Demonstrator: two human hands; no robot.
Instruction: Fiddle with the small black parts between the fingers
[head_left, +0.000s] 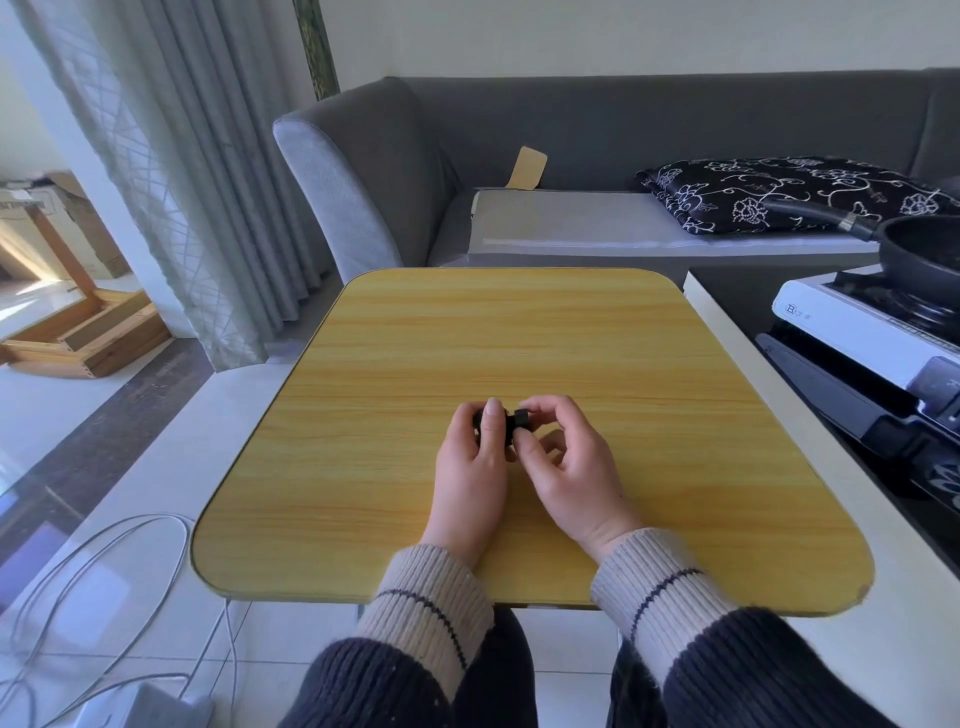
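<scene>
Small black object (503, 422) held just above the counter (519, 332), near its middle, a little toward the near edge. Left hand (470, 470) wraps the larger left part, thumb laid over the top. Right hand (563, 462) pinches the smaller black end (521, 417) between thumb and forefinger. Long axis runs left-right, parallel to the near edge; the two grips meet end to end, hands touching. Finer detail of the object cannot be told

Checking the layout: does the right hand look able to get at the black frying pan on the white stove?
Probably yes, with a stretch: nothing stands between the right hand and the black frying pan, but it now pinches a small black object.
</scene>
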